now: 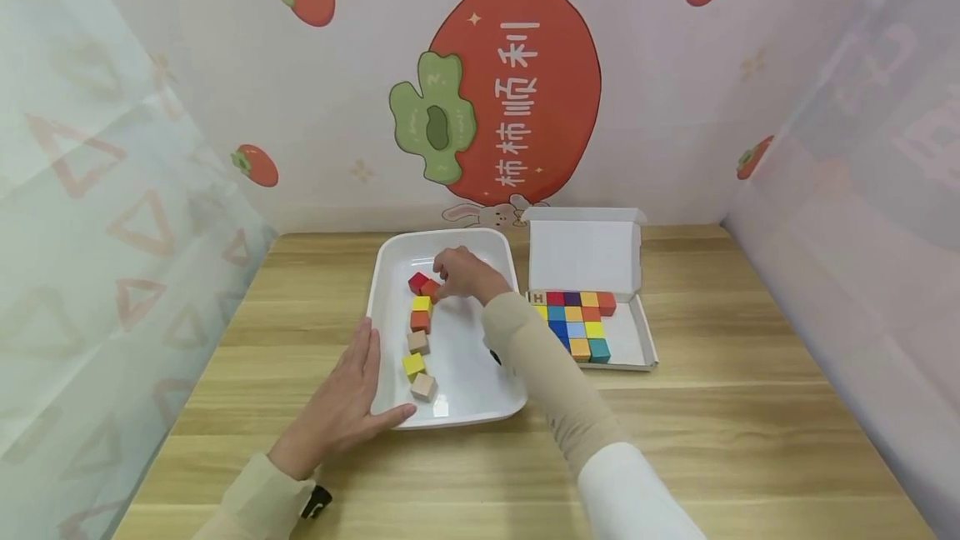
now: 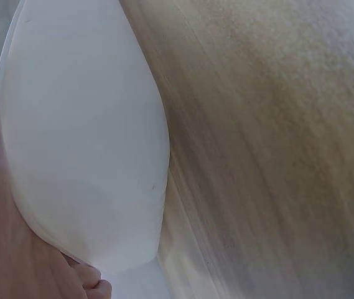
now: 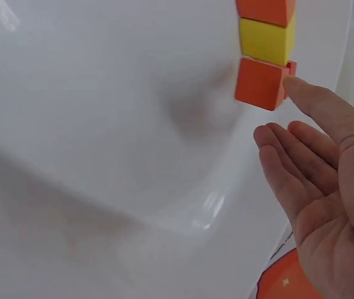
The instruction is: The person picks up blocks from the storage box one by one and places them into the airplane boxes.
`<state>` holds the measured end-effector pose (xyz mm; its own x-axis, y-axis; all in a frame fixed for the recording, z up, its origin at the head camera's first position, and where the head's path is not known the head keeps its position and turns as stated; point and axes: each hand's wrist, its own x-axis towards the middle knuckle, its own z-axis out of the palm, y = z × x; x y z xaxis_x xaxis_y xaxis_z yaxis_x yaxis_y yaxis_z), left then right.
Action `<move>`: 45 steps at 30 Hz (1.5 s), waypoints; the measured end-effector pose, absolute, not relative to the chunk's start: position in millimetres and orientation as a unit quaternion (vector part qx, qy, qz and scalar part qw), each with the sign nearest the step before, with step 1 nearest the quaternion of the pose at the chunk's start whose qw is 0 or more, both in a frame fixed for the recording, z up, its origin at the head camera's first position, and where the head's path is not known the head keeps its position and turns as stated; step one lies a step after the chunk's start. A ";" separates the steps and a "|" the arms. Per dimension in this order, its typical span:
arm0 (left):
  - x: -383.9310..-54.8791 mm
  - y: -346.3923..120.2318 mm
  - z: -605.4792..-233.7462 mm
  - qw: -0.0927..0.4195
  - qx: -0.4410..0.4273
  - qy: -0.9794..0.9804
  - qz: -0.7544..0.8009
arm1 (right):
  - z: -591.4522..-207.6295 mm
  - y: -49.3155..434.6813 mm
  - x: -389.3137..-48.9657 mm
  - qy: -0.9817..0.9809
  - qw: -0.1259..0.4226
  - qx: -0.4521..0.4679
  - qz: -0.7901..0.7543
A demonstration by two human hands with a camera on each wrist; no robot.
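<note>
A white tray [image 1: 468,373] holds a wavy line of small cubes. From the far end come a red cube [image 1: 417,282], an orange cube [image 1: 431,290], a yellow cube [image 1: 422,304] and another orange cube [image 1: 420,322]. Plain wooden and yellow cubes follow towards the near edge. My right hand [image 1: 467,275] reaches over the tray; in the right wrist view its thumb tip meets the far orange cube [image 3: 259,84], while the fingers stay apart from it. Outside the tray's near left corner, my left hand [image 1: 341,402] rests with fingers along the left rim and thumb along the near rim.
Right of the tray stands a white box [image 1: 633,332] with its lid [image 1: 585,252] raised, holding rows of coloured cubes [image 1: 575,313]. My right forearm passes over part of it. The wooden table [image 1: 712,440] ends at a printed back wall [image 1: 637,148], with side walls left and right.
</note>
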<state>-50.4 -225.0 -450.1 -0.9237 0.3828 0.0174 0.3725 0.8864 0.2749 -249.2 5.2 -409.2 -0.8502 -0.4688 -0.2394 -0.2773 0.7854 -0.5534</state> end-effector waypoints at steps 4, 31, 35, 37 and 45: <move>-50.2 -223.1 -453.4 0.012 0.200 0.969 0.142 | -424.1 2.0 -250.5 0.927 0.182 -0.202 -0.257; -54.5 -221.3 -448.1 0.016 0.191 0.973 0.131 | -366.6 53.4 -222.2 0.941 0.081 -0.193 -0.267; -53.9 -222.5 -448.3 0.017 0.191 0.973 0.131 | -354.8 82.8 -204.7 0.942 0.066 -0.179 -0.277; -53.3 -223.0 -448.6 0.017 0.191 0.973 0.132 | -349.6 99.9 -195.9 0.942 0.061 -0.170 -0.283; -51.1 -224.4 -449.2 0.021 0.194 0.972 0.131 | -334.6 173.6 -162.7 0.956 0.037 -0.104 -0.271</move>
<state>-51.1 -224.4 -449.2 -0.9242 0.3819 0.0107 0.3711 0.8907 0.2625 -162.7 173.6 -334.6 -0.9756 -0.2193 -0.0143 -0.1792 0.8317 -0.5255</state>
